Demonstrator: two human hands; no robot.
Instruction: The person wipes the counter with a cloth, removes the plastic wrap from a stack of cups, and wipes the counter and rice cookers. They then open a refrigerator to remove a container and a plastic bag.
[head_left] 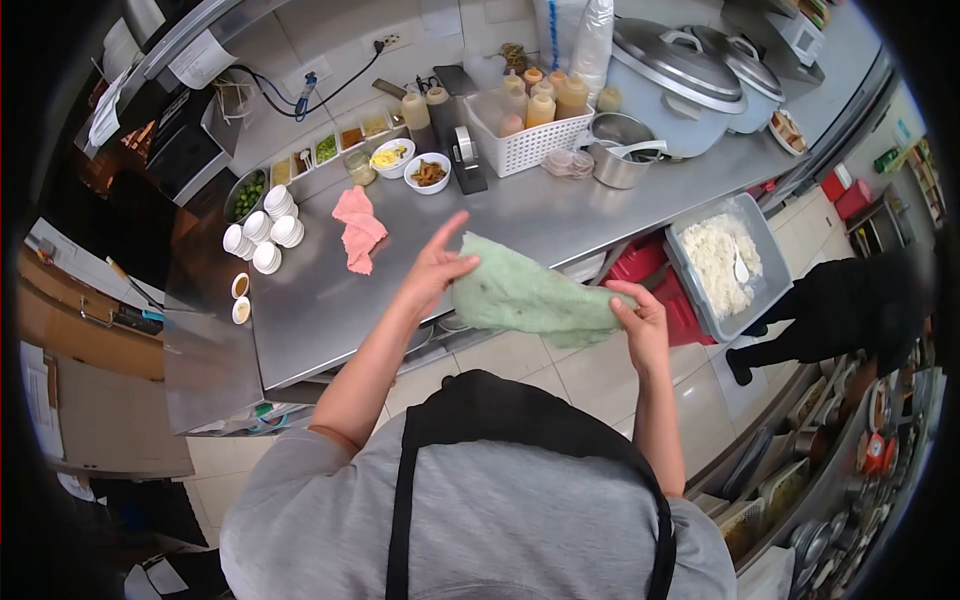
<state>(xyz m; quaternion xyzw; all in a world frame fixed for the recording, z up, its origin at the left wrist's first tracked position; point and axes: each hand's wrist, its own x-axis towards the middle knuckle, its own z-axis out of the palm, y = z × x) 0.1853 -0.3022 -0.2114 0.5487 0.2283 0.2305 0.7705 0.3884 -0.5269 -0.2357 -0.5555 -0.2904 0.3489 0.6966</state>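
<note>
A green cloth [530, 295] is stretched between my two hands, in front of my body at the counter's front edge. My left hand [437, 268] pinches its upper left corner between thumb and fingers, with the index finger pointing outward. At the cloth's right end, my right hand [638, 315] grips the edge between thumb and fingers. A crumpled pink cloth [359, 228] lies on the steel counter [330, 325], to the left of my left hand.
Stacked white cups [267, 230] stand at the left. Two food bowls [428, 173], a white bottle basket [545, 140], a steel pot [620, 165] and large lidded cookers [672, 80] line the back. A rice tub [775, 285] and another person [840, 310] are at right.
</note>
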